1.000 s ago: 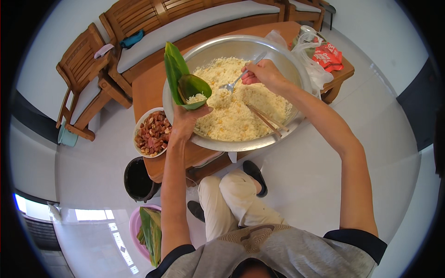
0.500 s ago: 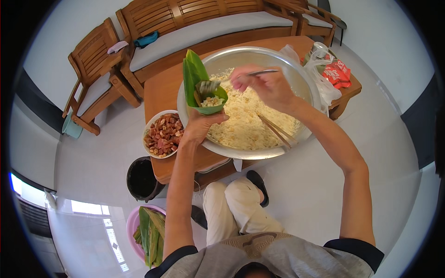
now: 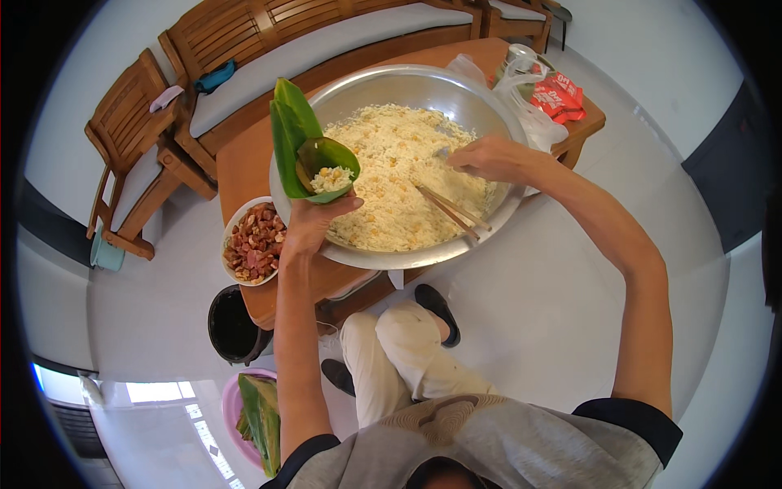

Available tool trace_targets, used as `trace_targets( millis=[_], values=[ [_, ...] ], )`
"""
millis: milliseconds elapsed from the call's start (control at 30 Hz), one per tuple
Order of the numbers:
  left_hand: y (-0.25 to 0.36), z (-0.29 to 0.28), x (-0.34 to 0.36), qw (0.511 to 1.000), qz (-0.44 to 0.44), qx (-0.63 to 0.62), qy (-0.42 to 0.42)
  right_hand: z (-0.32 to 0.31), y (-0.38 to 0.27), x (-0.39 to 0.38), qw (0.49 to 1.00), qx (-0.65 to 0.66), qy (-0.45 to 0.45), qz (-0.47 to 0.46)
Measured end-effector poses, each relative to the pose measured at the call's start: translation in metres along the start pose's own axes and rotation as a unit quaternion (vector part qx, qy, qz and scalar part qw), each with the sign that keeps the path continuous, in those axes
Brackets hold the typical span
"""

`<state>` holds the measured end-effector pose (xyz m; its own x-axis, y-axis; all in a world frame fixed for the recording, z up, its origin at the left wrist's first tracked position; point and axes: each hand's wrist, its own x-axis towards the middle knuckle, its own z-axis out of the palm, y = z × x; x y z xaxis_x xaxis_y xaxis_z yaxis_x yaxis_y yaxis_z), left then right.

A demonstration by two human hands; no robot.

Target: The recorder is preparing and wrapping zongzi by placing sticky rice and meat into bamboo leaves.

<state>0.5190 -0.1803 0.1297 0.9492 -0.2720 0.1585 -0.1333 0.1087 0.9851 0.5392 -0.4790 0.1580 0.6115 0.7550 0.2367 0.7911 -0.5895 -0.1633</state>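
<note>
My left hand (image 3: 314, 220) is closed round the base of a green leaf cone (image 3: 297, 130), which has rice in its open cup. It holds the cone upright over the left rim of a large metal basin (image 3: 391, 259). Inside the basin lies a broad heap of pale rice (image 3: 383, 179) with yellow bits. Over the right part of the rice, my right hand (image 3: 489, 159) grips a metal spoon (image 3: 442, 152), mostly hidden by the hand and rice. A pair of chopsticks (image 3: 452, 212) leans from the rice onto the near rim.
Left of the basin stands a bowl (image 3: 230, 273) of diced reddish meat. A dark bucket (image 3: 236, 326) and a pink basin (image 3: 230, 407) of leaves are on the floor. A plastic bag (image 3: 525, 114) and red packet (image 3: 558, 96) lie at the wooden table's (image 3: 244, 175) right end.
My right hand has moved from beside the leaf cone, right and down to the rice, with the spoon. The view has shifted; my left hand still holds the cone.
</note>
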Motion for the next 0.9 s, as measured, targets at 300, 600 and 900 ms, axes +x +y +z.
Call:
trace_targets(
  millis=[300, 600, 900],
  values=[
    [0.003, -0.003, -0.001, 1.000, 0.007, -0.004, -0.003, 0.009, -0.041, 0.012, 0.996, 0.009, -0.010, -0.093],
    [0.002, 0.003, -0.003, 0.999, 0.017, 0.040, -0.033, 0.000, -0.040, 0.038, 0.980, 0.197, 0.038, 0.002],
    [-0.004, -0.005, 0.000, 0.999, 0.029, 0.019, -0.038, -0.093, -0.077, 0.050, 0.904, 0.335, 0.248, 0.092]
  ],
)
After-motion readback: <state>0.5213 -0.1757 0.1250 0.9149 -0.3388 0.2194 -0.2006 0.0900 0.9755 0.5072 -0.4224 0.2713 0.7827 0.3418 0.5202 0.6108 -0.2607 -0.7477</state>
